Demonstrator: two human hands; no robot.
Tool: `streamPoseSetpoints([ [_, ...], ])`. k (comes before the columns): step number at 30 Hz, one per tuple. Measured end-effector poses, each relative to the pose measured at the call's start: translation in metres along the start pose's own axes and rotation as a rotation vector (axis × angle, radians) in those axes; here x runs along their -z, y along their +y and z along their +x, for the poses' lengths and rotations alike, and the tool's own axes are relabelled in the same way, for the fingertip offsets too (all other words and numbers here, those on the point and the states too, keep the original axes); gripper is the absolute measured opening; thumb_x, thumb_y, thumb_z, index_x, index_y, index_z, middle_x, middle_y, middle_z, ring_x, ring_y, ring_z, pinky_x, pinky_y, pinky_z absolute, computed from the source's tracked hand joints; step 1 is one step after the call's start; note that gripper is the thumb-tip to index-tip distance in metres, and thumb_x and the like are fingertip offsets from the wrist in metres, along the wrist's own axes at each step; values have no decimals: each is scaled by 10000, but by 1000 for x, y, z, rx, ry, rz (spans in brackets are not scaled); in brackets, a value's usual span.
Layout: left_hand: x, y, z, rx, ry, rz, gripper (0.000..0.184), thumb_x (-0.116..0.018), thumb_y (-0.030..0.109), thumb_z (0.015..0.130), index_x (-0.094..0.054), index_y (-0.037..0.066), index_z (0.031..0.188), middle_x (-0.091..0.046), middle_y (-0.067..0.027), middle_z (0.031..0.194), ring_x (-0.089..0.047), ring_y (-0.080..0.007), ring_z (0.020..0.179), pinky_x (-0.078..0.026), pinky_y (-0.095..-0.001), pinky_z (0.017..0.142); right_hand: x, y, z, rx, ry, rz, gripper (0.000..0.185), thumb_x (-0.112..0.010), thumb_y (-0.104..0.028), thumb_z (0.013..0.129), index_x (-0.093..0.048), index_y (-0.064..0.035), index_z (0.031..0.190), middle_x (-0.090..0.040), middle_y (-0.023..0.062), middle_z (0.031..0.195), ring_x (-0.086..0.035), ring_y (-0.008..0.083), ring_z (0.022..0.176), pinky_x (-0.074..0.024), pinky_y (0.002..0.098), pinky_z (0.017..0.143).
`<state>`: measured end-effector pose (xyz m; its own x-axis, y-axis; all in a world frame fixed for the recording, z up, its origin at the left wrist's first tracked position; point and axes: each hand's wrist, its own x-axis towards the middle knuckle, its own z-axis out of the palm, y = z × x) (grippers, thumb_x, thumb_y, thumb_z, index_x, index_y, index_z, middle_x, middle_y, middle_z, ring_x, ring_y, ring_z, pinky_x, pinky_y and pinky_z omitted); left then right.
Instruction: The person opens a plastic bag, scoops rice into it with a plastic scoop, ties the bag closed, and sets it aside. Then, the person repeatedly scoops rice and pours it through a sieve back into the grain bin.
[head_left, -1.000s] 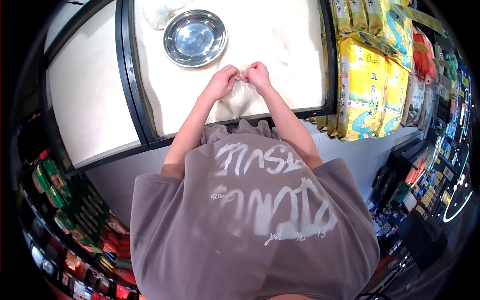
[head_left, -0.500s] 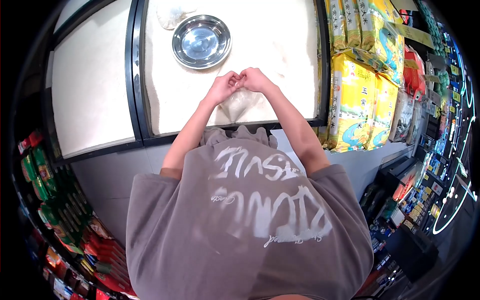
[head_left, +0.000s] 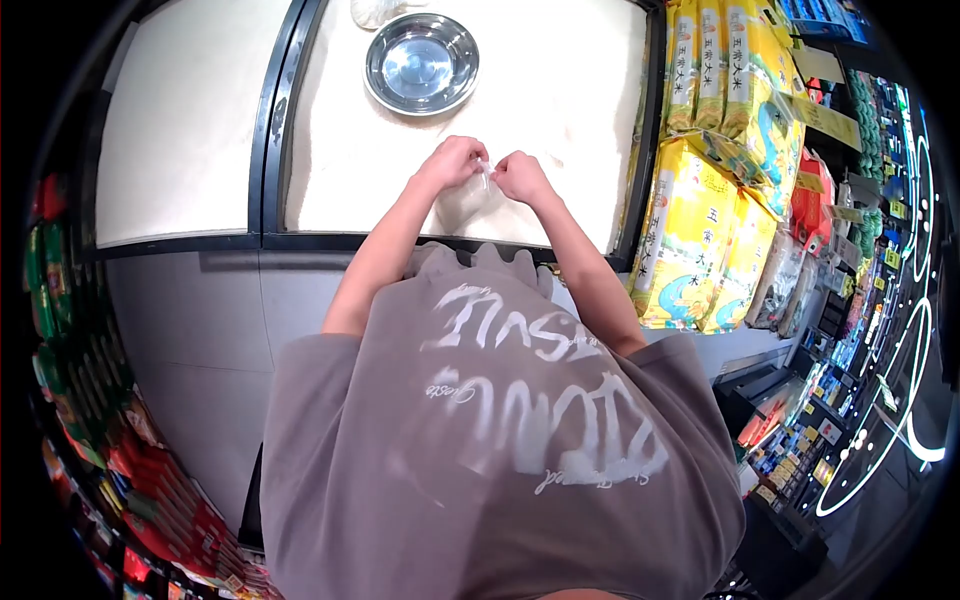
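A clear plastic bag (head_left: 461, 205) with white grain in its lower part hangs between my hands over the black-framed bin of rice (head_left: 345, 185). My left hand (head_left: 459, 163) is closed on the bag's gathered neck from the left. From the right, my right hand (head_left: 521, 178) pinches the same neck, with a short gap between the two hands. Just beyond my left hand, a shiny steel basin (head_left: 420, 64) rests on the rice. Part of another clear plastic bag (head_left: 378, 10) shows behind the basin at the top edge.
A second bin of white grain (head_left: 185, 130) lies to the left, past a black divider (head_left: 275, 120). Yellow rice bags (head_left: 690, 235) are stacked against the right side. Packaged goods fill shelves at lower left (head_left: 170, 500) and far right. Grey floor tiles (head_left: 190, 330) lie below the bins.
My hands have moved from touching each other to slightly apart, both still on the bag's neck. The whole view has shifted and rotated a little.
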<state>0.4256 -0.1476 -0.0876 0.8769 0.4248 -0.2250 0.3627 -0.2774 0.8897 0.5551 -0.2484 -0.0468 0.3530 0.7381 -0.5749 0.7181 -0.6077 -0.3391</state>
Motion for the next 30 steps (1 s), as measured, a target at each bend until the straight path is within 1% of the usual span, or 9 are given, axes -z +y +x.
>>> streamPoseSetpoints([
  [6,-26,8,0,-87,238,197,197,-692,47,695,-696,55,892,-604,-110,806,-592,-268,821,-495,-353,761,6,27,-15,17,33,186,240,-617,-188,761,-719,-41,921,-668,225,891,-656,362,842,-520,408,808],
  [9,-19,16,-5,-111,330,276,180,-679,70,714,-704,75,892,-592,-119,900,-587,-284,895,-496,-354,810,3,44,-10,62,4,300,309,-669,-230,776,-680,21,956,-676,159,783,-656,258,748,-516,334,727],
  [12,-11,17,-6,85,160,269,170,-680,46,708,-699,57,876,-578,-119,908,-596,-289,873,-498,-360,796,13,38,-2,-37,-360,800,446,-696,-417,793,-627,19,854,-581,35,660,-590,159,638,-490,251,620],
  [15,-23,18,3,193,208,239,136,-683,42,704,-689,34,840,-580,-138,898,-598,-308,867,-495,-381,787,20,22,17,-206,-469,929,558,-660,-544,789,-629,13,800,-575,46,643,-557,149,554,-470,234,545],
  [16,-24,27,1,236,260,244,109,-683,50,710,-679,20,814,-579,-156,885,-598,-323,872,-489,-399,783,14,25,29,-149,-470,706,613,-625,-626,774,-632,-14,747,-563,54,627,-524,134,496,-449,213,496],
  [19,-27,18,-4,186,334,319,131,-691,130,711,-733,115,834,-577,-111,832,-591,-282,807,-491,-373,762,-3,18,33,175,-109,169,506,-590,-454,830,-673,45,823,-666,224,795,-669,312,734,-531,403,641],
  [25,-25,24,-16,270,397,413,173,-653,142,725,-741,142,874,-562,-107,749,-588,-296,766,-492,-373,765,24,-6,-14,366,-132,276,323,-469,-253,885,-683,-13,911,-667,218,880,-645,377,827,-508,449,737],
  [28,-22,41,-23,360,150,478,368,-646,119,727,-680,139,1093,-594,-123,939,-580,-303,935,-475,-379,828,26,0,-20,440,-68,517,361,-477,-292,896,-671,8,852,-651,228,857,-630,387,780,-490,452,730],
  [30,-43,67,-44,188,593,144,652,-647,111,732,-460,113,1356,-519,-163,1164,-490,-326,1119,-440,-401,889,36,2,-33,490,-82,536,372,-480,-302,902,-662,15,833,-642,233,833,-620,391,764,-483,449,727],
])
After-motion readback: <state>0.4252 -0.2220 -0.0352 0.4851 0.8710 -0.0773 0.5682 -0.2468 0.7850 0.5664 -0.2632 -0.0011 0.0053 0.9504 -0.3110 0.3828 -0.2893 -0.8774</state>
